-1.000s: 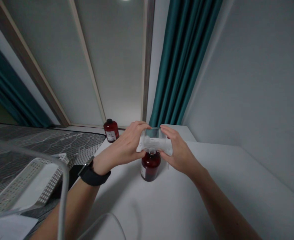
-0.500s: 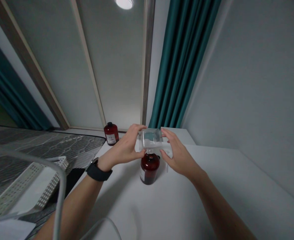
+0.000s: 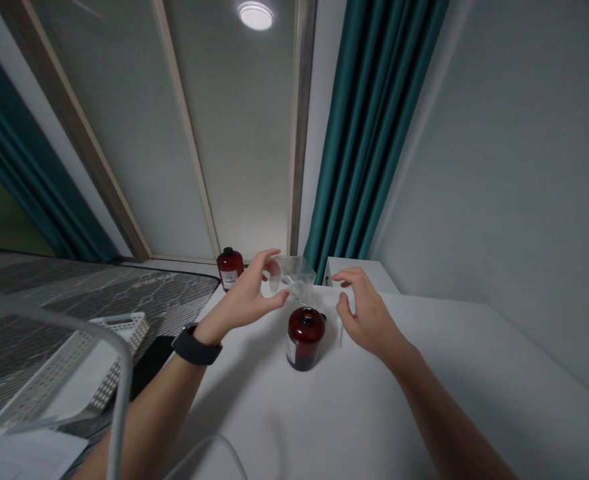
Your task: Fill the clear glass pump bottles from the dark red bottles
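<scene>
My left hand point(image 3: 254, 293), wearing a dark watch, holds a clear see-through container point(image 3: 294, 270) between thumb and fingers. Its body looks square and it tapers towards a narrower end; I cannot make out its exact kind. It is tilted above and behind a dark red-brown bottle point(image 3: 306, 337), apart from the bottle's mouth. The bottle stands upright on the white table point(image 3: 324, 413), uncapped, with a white label on its left side. My right hand point(image 3: 367, 310) is to the right of the bottle, fingers curved and apart, holding nothing.
A second red-brown bottle point(image 3: 230, 267) with a black cap stands at the table's far left corner. A white perforated basket point(image 3: 69, 373) is at the left. A grey curved tube point(image 3: 121, 393) crosses the left foreground. A white cabinet point(image 3: 361, 270) stands beyond the table.
The clear container has been lifted off the bottle's mouth and tilted, moving slightly left with my left hand. My right hand has let go of it and moved right.
</scene>
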Available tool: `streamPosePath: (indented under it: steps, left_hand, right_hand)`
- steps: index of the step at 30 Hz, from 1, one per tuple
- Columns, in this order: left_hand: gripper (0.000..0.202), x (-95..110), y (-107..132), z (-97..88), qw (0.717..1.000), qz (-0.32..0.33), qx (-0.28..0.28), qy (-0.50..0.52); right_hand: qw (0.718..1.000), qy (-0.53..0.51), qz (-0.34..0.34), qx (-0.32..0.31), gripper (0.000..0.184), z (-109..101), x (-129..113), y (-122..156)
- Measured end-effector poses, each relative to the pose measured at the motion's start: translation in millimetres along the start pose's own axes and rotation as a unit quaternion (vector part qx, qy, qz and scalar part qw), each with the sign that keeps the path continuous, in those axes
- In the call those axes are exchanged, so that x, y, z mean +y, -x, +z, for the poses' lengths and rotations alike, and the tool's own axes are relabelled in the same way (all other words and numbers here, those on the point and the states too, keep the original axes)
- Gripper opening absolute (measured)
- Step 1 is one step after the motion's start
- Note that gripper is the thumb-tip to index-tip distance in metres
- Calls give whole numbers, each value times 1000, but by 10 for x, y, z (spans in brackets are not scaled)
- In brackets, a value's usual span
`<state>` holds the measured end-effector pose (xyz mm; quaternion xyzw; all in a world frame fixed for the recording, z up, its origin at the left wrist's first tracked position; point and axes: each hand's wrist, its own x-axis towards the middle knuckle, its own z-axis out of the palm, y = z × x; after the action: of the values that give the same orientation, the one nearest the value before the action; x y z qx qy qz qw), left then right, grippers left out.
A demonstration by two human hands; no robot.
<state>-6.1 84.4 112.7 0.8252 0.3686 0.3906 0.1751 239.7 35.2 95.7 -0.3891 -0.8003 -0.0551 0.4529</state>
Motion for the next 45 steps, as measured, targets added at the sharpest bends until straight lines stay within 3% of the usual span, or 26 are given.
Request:
streamPosePath:
  steps: [10,19,25,29,37,45]
  left_hand:
    - [52,-322,416,-117,989,-95,28,109]
    - [46,-544,741,66,950,-211,72,218]
    - [49,-571,809,125,947,-232,42,220]
    - [53,-612,838,137,945,-236,12,225]
    - [51,-752,878,96,945,-229,-60,225]
    - [48,-660,856,-14,939,-219,-115,241]
  right_hand:
    - [996,-36,51,-63,40,75,-74,43]
    - [980,-124,141,-66,48,273,8,421]
    - [971,-139,194,-14,60,490,-40,882]
    - [968,-140,209,-14,61,668,-67,1059]
    - [966,-132,221,17,66,840,-56,1042]
    - [972,-112,197,57,63,951,-85,954]
